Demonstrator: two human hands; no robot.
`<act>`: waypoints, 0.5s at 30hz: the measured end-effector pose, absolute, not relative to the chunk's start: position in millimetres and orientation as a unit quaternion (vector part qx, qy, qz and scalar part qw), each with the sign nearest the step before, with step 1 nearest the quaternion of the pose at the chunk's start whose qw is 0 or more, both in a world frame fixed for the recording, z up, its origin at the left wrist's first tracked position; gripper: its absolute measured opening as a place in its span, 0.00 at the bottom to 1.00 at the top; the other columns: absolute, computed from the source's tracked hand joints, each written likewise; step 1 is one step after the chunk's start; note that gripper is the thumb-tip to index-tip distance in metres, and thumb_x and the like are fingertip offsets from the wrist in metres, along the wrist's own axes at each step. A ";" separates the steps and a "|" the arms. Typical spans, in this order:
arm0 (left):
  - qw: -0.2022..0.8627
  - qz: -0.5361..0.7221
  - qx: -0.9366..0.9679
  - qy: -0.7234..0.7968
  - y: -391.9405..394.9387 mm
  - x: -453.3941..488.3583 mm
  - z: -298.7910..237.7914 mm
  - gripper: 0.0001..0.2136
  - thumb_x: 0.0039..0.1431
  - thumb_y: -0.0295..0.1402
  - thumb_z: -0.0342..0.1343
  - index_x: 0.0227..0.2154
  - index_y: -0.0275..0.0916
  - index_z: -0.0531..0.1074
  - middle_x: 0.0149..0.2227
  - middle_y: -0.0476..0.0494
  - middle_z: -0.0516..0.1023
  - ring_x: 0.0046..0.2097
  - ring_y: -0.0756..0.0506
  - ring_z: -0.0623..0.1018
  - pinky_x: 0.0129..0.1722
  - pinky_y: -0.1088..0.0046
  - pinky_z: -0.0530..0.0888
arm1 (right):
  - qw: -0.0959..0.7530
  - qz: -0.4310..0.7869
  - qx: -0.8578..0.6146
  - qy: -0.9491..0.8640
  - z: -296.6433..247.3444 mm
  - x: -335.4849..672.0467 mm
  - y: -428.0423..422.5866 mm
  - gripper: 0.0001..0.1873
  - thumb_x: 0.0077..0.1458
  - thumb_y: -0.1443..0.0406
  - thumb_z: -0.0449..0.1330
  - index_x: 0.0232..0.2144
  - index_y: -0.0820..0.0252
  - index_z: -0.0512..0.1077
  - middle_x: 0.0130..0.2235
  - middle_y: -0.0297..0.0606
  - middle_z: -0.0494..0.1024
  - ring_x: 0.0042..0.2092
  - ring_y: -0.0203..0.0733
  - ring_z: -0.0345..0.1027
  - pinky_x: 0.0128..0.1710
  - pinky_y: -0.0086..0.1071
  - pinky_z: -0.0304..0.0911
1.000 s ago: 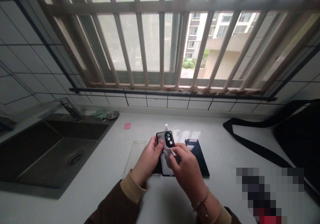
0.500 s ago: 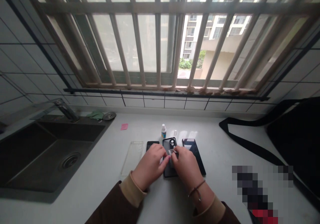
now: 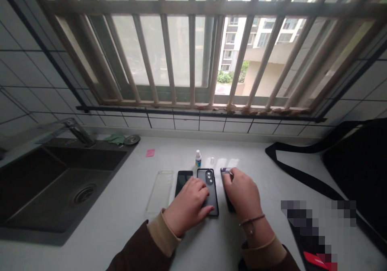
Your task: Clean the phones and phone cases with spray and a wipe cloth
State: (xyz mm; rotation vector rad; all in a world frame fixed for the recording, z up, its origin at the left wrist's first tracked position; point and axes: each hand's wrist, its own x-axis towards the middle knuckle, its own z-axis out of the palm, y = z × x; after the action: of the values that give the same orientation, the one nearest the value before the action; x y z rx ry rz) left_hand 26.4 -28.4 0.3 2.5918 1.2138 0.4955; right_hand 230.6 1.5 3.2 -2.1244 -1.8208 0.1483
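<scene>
My left hand [image 3: 191, 200] lies over the black phone case [image 3: 213, 201], thumb and fingers apart, partly covering it and the dark phone [image 3: 183, 178] to its left. My right hand [image 3: 243, 188] is at the upper end of a second phone [image 3: 226, 194], fingers pinched together. A small pale, thin piece [image 3: 228, 171], perhaps a cloth, shows at its fingertips; most of it is hidden. The case lies flat with its camera cut-outs at the far end. A clear phone case [image 3: 159, 192] rests at the far left of the row.
A small white bottle [image 3: 198, 159] stands behind the phones, near a clear cap-like piece [image 3: 212, 160]. A pink sticky note [image 3: 150, 153] lies further left. The sink [image 3: 60, 182] is at left, a black bag with a strap [image 3: 356, 162] at right.
My right hand has moved right, from above the black case to the right-hand phone. My left hand's fingers have spread, and the case now sits slightly turned with more of it showing.
</scene>
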 end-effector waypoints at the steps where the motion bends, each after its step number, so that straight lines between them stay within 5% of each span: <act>1: 0.118 0.173 0.890 0.405 -30.1 30.2 -0.4 0.14 0.60 0.41 0.67 0.44 0.41 0.74 0.50 0.37 0.75 0.55 0.35 0.74 0.66 0.44 0.65 | 0.164 0.046 -0.756 -0.632 2.0 237.2 5.3 0.14 0.69 0.61 0.53 0.36 0.59 0.77 0.38 0.46 0.82 0.39 0.48 0.76 0.36 0.35 0.58; 5: 0.106 0.169 0.905 0.377 -36.7 49.9 -9.3 0.21 0.58 0.45 0.69 0.48 0.40 0.74 0.55 0.35 0.76 0.60 0.32 0.73 0.70 0.44 0.61 | 0.117 0.038 -0.763 -0.635 -7.5 253.9 15.0 0.15 0.67 0.64 0.54 0.37 0.63 0.79 0.40 0.53 0.81 0.46 0.53 0.76 0.44 0.38 0.63; 15: 0.081 0.144 0.903 0.396 -27.6 93.6 -29.9 0.35 0.58 0.48 0.66 0.63 0.32 0.66 0.62 0.21 0.72 0.69 0.24 0.66 0.71 0.40 0.56 | 0.109 0.079 -0.786 -0.604 -15.0 255.0 14.4 0.16 0.68 0.63 0.53 0.40 0.64 0.79 0.39 0.54 0.81 0.43 0.52 0.79 0.42 0.36 0.65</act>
State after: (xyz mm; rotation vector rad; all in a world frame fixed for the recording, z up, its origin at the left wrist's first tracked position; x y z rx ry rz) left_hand 93.6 -27.6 -29.9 2.7002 1.1848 0.4299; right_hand 255.0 14.4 -15.0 -2.3115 -1.7752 0.2321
